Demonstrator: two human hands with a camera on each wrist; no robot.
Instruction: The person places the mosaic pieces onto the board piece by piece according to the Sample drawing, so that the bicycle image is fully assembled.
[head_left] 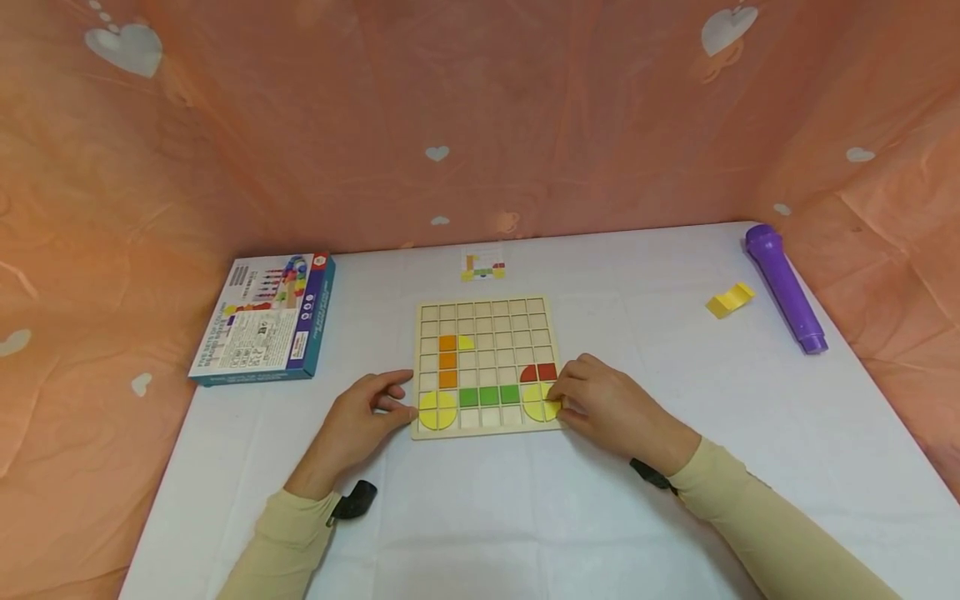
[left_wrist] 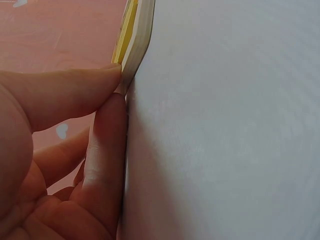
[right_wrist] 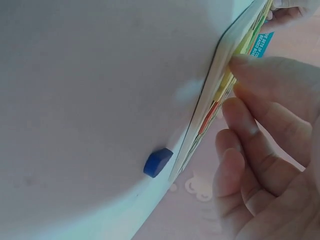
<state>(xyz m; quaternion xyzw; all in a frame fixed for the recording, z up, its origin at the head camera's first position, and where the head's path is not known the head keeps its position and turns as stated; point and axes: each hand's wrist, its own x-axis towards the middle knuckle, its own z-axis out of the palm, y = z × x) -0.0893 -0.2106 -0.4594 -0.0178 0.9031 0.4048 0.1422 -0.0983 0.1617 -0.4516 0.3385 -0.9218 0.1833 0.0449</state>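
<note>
A wooden grid board (head_left: 480,420) lies on the white table, filled in places with coloured tiles. Orange squares (head_left: 447,361) form a column, green squares (head_left: 488,396) a row. A yellow circle of quarter tiles (head_left: 437,410) sits at lower left; red tiles (head_left: 538,372) sit above another yellow circle at lower right. My left hand (head_left: 366,419) touches the board's left edge with thumb and fingers. At the right edge, my right hand (head_left: 611,408) pinches a yellow quarter-circle tile (right_wrist: 224,86) between thumb and index finger, the others curled. It partly hides that circle.
Behind the board lies a small pattern card (head_left: 483,264). A toy box (head_left: 262,325) is at the left. To the right are a yellow wavy block (head_left: 730,300) and a purple microphone-shaped tube (head_left: 786,287). A blue block (right_wrist: 158,162) lies beside the board.
</note>
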